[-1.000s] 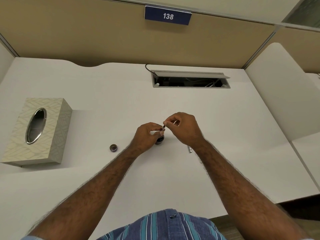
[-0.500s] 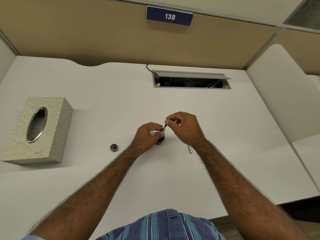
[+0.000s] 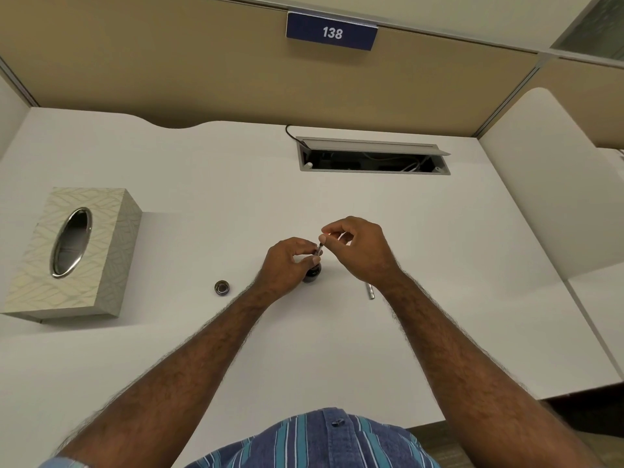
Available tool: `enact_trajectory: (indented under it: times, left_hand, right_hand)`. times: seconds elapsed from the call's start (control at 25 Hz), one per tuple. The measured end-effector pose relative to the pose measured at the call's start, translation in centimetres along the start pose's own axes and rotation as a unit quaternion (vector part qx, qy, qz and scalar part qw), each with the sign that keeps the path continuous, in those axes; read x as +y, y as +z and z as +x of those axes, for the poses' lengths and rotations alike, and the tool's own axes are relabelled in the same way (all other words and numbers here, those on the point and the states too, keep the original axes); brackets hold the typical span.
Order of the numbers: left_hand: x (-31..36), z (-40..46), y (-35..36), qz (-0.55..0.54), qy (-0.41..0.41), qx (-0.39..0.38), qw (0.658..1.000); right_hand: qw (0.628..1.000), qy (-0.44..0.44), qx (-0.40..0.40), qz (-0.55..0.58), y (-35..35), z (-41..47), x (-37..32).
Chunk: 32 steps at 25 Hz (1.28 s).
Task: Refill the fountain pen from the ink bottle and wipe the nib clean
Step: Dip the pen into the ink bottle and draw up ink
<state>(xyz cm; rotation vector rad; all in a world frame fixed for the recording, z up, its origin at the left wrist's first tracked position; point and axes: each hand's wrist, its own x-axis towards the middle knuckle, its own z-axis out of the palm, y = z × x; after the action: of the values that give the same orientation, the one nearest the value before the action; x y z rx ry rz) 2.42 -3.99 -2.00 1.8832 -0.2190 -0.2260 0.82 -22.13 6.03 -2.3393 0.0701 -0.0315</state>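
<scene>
We see the ink bottle (image 3: 312, 272) standing upright near the middle of the white table (image 3: 202, 184). The left hand (image 3: 287, 265) curls its fingers round the bottle. The right hand (image 3: 358, 246) pinches the upper end of the fountain pen (image 3: 319, 248), held tilted, its lower end at the bottle mouth. The bottle cap (image 3: 222, 287) lies toward the left edge, near a tissue box (image 3: 72, 251). 1 metal pen part (image 3: 370, 291) lies just right of the bottle, under the right wrist.
</scene>
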Motion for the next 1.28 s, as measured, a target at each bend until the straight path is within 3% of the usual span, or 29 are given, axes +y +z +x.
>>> enact_trajectory:
  times: [1.28]
  left_hand:
    - [-0.08,0.06,0.11,0.013,-0.008,-0.006,1.000]
  right_hand:
    - [1.000,0.000,0.000,0.012,0.10,0.27,0.22]
